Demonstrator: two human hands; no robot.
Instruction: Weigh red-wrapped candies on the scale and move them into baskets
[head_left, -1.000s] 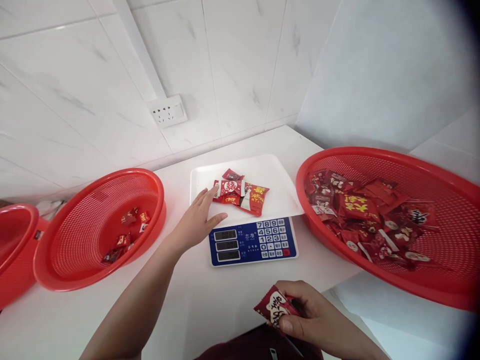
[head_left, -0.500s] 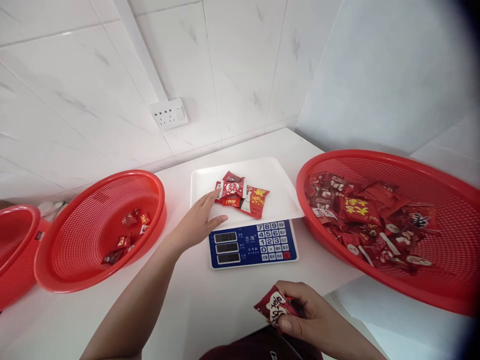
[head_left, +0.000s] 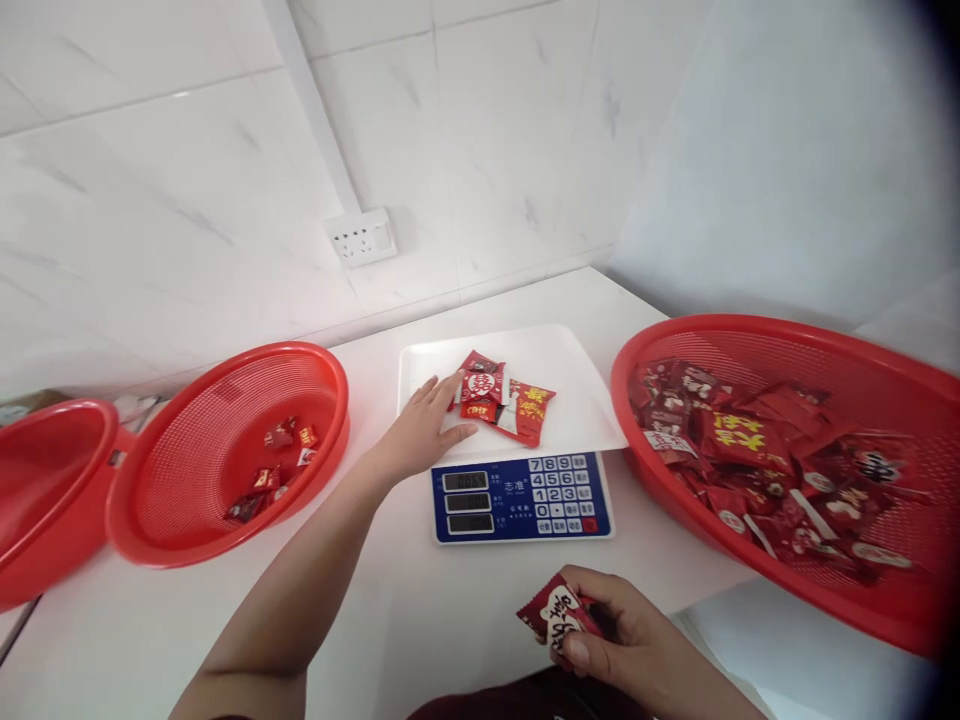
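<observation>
My left hand rests over the left side of the white tray of a digital scale, fingers extended and thumb apart. Its fingertips are at the edge of several red snack packets piled on the tray; whether they press on them I cannot tell. One packet in that pile, with yellow print, lies at its right. Close to my body, my right hand pinches a dark red snack packet with a white label between thumb and fingers. Something else red shows behind it, partly hidden by the fingers.
On the right a large red basket holds many red packets. At left stands another red basket with several small packets, beside a third red basket. A socket is on the tiled wall behind the white table.
The whole view has shifted, so the scale and baskets sit further right in the picture. My left hand stays by the packets on the tray, and my right hand keeps its packet.
</observation>
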